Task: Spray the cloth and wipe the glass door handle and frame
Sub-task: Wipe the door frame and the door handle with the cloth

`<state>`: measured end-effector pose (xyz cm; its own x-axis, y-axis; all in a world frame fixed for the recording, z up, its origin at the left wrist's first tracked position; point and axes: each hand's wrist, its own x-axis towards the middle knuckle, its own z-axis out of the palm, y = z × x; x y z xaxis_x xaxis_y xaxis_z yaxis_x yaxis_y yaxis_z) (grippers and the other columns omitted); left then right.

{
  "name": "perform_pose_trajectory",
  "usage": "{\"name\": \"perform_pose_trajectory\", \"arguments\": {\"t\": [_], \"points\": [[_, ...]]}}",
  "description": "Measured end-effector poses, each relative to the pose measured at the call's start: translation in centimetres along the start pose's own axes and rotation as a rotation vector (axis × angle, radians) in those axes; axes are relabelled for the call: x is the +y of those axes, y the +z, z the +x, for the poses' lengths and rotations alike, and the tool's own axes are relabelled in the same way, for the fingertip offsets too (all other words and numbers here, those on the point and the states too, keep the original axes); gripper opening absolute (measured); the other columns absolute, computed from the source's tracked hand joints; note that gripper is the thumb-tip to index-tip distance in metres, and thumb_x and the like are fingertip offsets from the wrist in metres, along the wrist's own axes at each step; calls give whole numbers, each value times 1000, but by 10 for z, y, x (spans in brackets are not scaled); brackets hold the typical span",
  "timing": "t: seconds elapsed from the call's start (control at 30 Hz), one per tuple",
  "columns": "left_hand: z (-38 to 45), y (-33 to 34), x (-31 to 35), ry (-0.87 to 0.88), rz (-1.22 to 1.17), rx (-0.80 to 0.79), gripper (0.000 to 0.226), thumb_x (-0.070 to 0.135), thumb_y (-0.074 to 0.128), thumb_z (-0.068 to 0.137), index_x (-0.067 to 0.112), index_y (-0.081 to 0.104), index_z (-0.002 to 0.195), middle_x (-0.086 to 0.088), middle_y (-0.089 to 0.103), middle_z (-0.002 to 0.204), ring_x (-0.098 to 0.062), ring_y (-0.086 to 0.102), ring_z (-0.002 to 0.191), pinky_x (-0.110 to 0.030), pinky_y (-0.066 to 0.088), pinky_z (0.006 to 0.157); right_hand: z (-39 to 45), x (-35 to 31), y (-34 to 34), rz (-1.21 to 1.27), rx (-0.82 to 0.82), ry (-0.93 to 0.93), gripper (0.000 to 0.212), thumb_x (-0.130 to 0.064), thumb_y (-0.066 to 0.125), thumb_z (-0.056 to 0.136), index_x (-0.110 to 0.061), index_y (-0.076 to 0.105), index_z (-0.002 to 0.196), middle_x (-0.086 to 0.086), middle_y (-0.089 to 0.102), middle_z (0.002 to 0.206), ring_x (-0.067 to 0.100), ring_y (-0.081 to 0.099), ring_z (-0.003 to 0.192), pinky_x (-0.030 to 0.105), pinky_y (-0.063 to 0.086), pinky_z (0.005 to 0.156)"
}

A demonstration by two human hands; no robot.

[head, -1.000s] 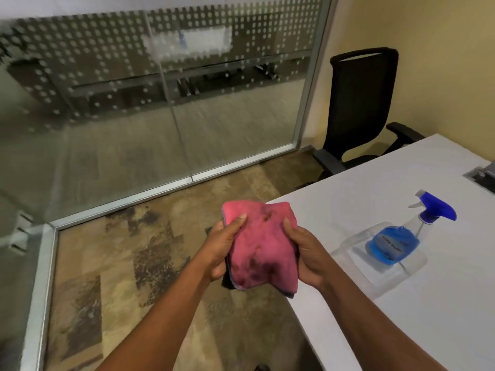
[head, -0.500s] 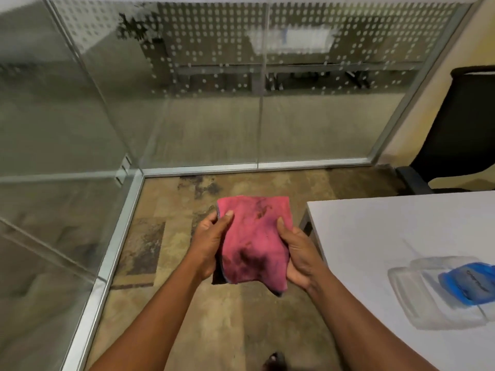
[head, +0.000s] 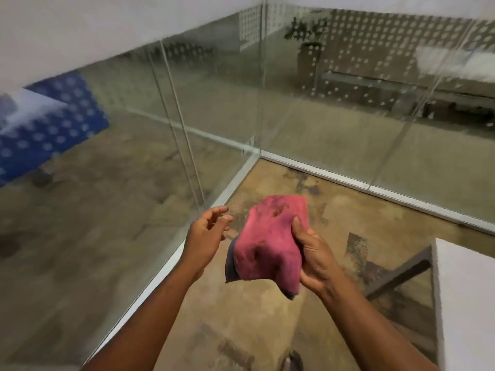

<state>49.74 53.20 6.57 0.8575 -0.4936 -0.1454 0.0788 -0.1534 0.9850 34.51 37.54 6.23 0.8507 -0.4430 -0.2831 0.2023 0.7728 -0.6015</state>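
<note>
My right hand (head: 313,255) grips a folded pink cloth (head: 270,242) with dark stains and a dark underside, held at waist height over the floor. My left hand (head: 206,231) is just left of the cloth, apart from it, fingers spread and empty. Glass panels (head: 214,108) with a silver floor frame (head: 233,180) meet in a corner ahead. Vertical glass edges (head: 174,111) run up the left wall. No door handle shows. The spray bottle is out of view.
The corner of a white table (head: 466,285) sits at the right edge, with a dark table leg (head: 399,274) slanting beneath it. Mottled brown floor (head: 348,218) lies in front of me. A blue dotted panel (head: 48,135) shows behind the left glass. A shoe tip (head: 292,362) is at the bottom.
The view has swung left, away from the table and spray bottle, toward the glass corner. My left hand has let go of the cloth and opened; the right hand alone holds it.
</note>
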Motion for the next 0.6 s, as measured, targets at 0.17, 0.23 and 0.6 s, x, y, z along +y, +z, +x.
{"name": "perform_pose_trajectory", "arguments": {"t": [0.17, 0.23, 0.6], "points": [[-47, -73, 2, 50, 111, 181, 23, 31, 63, 93, 50, 75, 91, 14, 79, 95, -2, 73, 90, -30, 57, 84, 5, 41, 52, -127, -131, 178, 30, -27, 57, 99, -6, 76, 108, 20, 73, 110, 29, 71, 102, 39, 59, 82], [-67, -91, 0, 57, 145, 292, 19, 29, 66, 93, 45, 75, 92, 15, 79, 93, -2, 72, 90, -32, 57, 87, 4, 54, 73, -187, -181, 226, 28, -28, 60, 96, -8, 78, 103, 19, 74, 108, 29, 72, 100, 38, 59, 79], [-211, -176, -6, 4, 468, 796, 22, 26, 60, 102, 26, 72, 119, 20, 70, 98, 12, 64, 91, 0, 44, 75, -22, 123, 150, -405, -395, 566, 29, -27, 65, 93, -4, 71, 110, 22, 74, 109, 35, 72, 98, 51, 60, 79]]}}
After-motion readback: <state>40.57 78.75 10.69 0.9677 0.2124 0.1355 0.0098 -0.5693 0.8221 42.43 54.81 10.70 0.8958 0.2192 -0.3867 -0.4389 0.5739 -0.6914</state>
